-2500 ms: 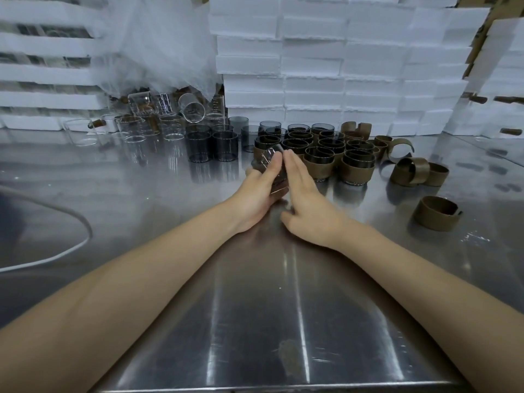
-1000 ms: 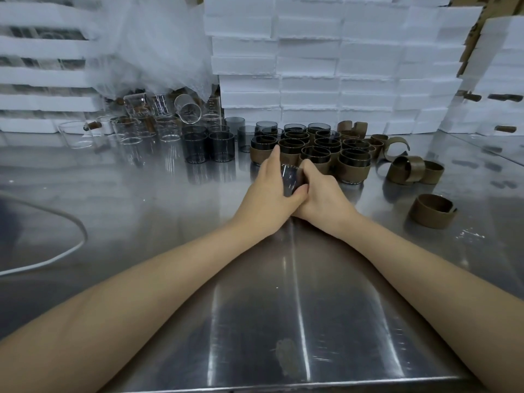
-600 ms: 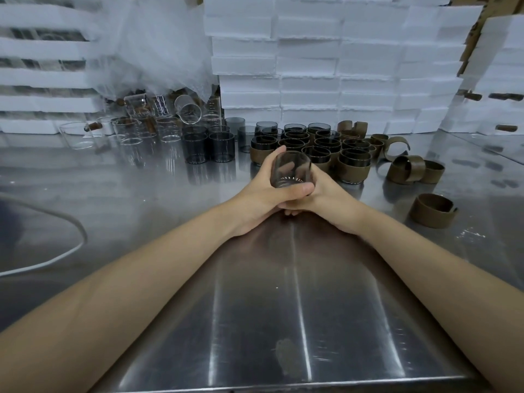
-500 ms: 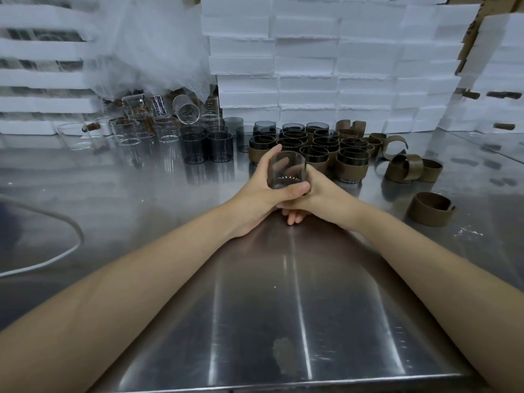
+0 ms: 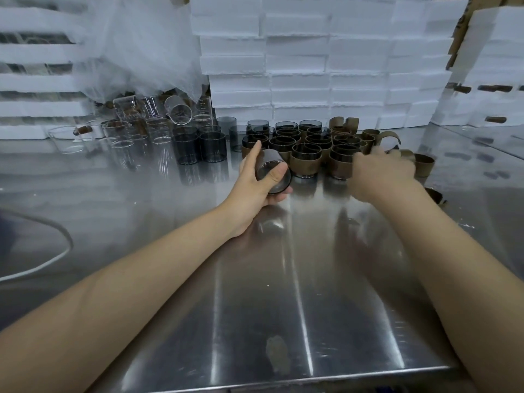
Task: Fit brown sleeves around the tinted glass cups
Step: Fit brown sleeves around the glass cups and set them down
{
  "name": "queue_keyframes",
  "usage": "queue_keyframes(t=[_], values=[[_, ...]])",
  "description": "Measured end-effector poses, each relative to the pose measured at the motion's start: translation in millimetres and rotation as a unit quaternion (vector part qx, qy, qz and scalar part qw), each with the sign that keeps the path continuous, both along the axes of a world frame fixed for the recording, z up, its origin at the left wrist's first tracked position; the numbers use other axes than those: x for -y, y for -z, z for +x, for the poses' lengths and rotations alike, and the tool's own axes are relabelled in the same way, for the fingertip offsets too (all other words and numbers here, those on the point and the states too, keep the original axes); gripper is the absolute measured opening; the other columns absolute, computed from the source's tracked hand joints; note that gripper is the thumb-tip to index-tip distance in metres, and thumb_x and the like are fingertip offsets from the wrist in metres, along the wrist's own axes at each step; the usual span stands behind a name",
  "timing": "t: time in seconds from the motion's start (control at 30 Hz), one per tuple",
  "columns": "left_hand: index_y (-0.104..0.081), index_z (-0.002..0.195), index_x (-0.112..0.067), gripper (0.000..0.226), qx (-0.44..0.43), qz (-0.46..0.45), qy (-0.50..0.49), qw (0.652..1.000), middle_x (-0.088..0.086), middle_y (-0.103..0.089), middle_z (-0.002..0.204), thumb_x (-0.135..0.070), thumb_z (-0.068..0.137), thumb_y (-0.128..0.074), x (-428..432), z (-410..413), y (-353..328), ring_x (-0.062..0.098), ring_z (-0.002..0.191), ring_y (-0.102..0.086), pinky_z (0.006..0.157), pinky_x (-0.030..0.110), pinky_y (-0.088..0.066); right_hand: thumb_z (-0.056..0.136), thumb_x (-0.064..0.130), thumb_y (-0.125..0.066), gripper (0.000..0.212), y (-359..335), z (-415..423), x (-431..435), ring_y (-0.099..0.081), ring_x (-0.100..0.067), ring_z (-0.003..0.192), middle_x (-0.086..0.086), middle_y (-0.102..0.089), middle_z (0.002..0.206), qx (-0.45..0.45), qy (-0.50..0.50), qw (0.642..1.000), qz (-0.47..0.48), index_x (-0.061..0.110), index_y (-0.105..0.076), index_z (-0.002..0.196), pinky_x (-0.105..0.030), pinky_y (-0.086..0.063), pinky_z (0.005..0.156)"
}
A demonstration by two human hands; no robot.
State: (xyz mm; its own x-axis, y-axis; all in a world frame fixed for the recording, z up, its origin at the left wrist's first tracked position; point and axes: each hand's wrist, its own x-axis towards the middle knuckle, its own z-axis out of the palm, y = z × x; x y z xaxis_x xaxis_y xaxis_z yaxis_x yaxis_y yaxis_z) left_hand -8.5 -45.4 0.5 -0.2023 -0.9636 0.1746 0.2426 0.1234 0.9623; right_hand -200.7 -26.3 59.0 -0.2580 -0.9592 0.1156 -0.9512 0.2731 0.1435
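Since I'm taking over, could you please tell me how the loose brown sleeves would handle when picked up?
Probably springy, not stiff: one loose sleeve curls open at its ends. Likely light, being thin strips. On the shiny steel table they may slide.

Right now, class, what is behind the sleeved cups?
White foam boxes, stacked high. The sleeved cups cover the boxes' foot and the table strip between.
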Motion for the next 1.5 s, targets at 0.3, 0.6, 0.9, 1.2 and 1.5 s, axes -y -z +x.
queue_keyframes(t=[0.3,0.6,0.9,1.2,1.5], values=[[-0.044,0.141,-0.034,0.052,0.056,-0.040,-0.086,0.994,-0.001,-0.036,0.153,-0.040,0.093,-0.063,5,4,3,0.024,0.066,-0.074,0.054,0.021,-0.054,0.092,0.014,-0.047,0.030,15,11,7,-0.056,-0.036,0.103,-0.016,-0.057,0.114,0.130,-0.090,0.987,-0.018,0.007,-0.058,0.119,-0.040,-0.050,0.084],[-0.049,0.127,-0.036,0.026,0.056,0.021,-0.097,0.994,-0.023,-0.050,0.111,-0.038,0.101,-0.051,5,4,1,0.025,0.064,-0.073,0.081,0.032,-0.060,0.084,-0.002,-0.043,0.044,20,23,13,-0.056,-0.025,0.112,-0.007,-0.065,0.119,0.282,-0.208,0.927,-0.132,0.017,-0.067,0.116,-0.032,-0.048,0.090],[-0.049,0.142,-0.022,0.040,0.003,0.048,-0.069,0.996,-0.005,-0.044,0.137,-0.023,0.102,-0.051,-2,4,-7,0.030,0.076,-0.074,0.066,0.026,-0.059,0.089,0.018,-0.056,0.014,33,21,26,-0.059,-0.018,0.081,-0.003,-0.063,0.097,0.392,-0.177,0.897,-0.100,0.018,-0.058,0.103,-0.039,-0.056,0.080],[-0.057,0.134,-0.011,0.040,-0.012,0.027,-0.064,0.998,0.001,-0.063,0.120,-0.019,0.095,-0.062,-7,5,-8,0.034,0.082,-0.073,0.059,0.022,-0.057,0.086,0.013,-0.064,0.049,39,17,31,-0.050,-0.006,0.080,0.015,-0.055,0.081,0.365,-0.221,0.901,-0.079,0.024,-0.058,0.133,-0.017,-0.040,0.074],[-0.053,0.138,-0.014,0.040,-0.016,0.049,-0.059,0.997,0.006,-0.060,0.126,-0.003,0.100,-0.049,-5,3,-10,0.035,0.088,-0.071,0.060,0.023,-0.057,0.076,0.020,-0.081,0.017,32,19,23,-0.064,-0.003,0.070,0.013,-0.067,0.068,0.333,-0.287,0.896,-0.064,0.033,-0.071,0.073,-0.026,-0.052,0.072]])
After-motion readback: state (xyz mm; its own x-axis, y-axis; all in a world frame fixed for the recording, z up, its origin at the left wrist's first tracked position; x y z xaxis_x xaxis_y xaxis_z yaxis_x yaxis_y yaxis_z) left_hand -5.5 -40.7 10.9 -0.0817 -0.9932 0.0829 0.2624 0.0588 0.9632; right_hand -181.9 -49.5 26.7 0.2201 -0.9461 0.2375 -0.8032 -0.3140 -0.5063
